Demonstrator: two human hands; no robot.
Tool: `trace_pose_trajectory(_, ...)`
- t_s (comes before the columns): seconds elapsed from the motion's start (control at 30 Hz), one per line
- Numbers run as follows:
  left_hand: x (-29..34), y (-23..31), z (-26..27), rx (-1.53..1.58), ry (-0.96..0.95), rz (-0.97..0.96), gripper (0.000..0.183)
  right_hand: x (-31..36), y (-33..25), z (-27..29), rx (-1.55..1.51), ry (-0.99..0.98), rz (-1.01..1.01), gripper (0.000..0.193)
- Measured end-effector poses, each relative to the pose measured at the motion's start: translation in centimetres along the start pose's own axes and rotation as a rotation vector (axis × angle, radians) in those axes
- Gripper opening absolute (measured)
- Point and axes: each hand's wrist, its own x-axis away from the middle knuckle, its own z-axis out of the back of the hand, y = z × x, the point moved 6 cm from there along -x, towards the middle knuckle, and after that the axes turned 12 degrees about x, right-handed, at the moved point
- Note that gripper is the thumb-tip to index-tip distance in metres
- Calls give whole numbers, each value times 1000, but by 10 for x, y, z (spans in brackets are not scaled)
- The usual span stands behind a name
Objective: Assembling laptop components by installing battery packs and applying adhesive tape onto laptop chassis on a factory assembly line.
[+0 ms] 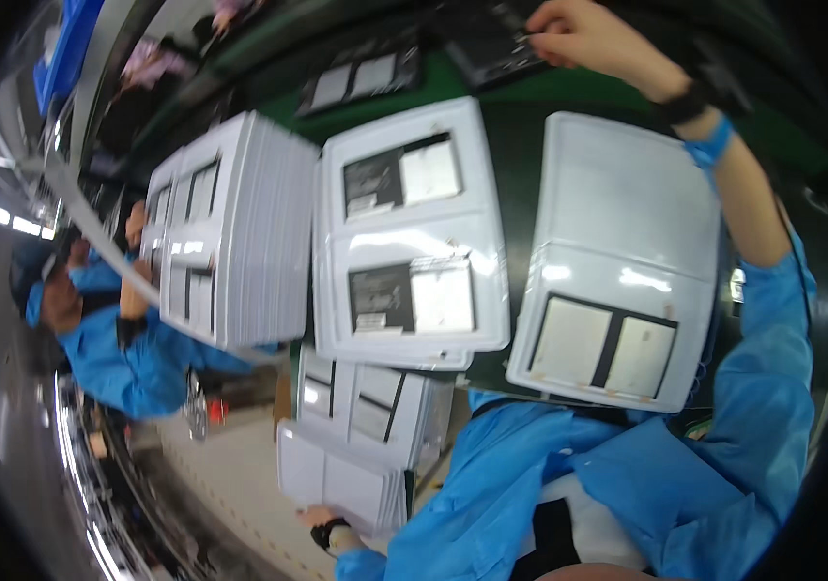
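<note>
My right hand (pixel 583 41) reaches to the far side of the bench, its fingers pinched together at the edge of a dark flat device (pixel 491 48); what lies between the fingertips is too small to make out. Low on the left, my left hand (pixel 315 517) is at the bottom edge of a stack of white plastic trays (pixel 337 474), its fingers partly hidden and blurred. Right in front of me, a white tray (pixel 627 184) holds one flat black-and-white pack (pixel 574 339) in its near half; its far half is bare. The middle tray (pixel 404 232) holds two such packs.
A tall stack of white trays (pixel 274 232) with packs stands at the left of the green bench. Another dark device (pixel 361 79) with two pale panels lies at the back. At the far left, a co-worker in blue (pixel 123 344) has hands at the tall stack.
</note>
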Motion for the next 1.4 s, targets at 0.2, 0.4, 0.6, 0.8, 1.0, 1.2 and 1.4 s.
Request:
trace_pose_trajectory(0.2, 109, 303, -125, 209, 16, -764, 36, -55, 1, -7, 614, 256, 38, 57)
trace_pose_trajectory(0.4, 236, 468, -210, 590, -494, -1006, 22, -72, -63, -102, 652, 343, 84, 63)
trace_pose_trajectory(0.6, 335, 520, -266, 720, -960, -1060, 18, -85, -38, -144, 738, 409, 9, 20)
trace_pose_trajectory(0.8, 395, 565, -341, 199, -1183, -1376, 28, -44, 12, -103, 1280, 511, 131, 37)
trace_pose_trajectory(1.0, 397, 543, -448, -318, -1199, -1539, 68, 14, 62, 6, 904, 194, -69, 30)
trace_pose_trajectory(1.2, 417, 533, -469, -200, -1186, -1445, 71, 43, 114, 50, 825, 153, -60, 24)
trace_pose_trajectory(1.4, 443, 544, -478, -122, -1136, -1519, 73, 83, 170, 112, 860, 84, -101, 26)
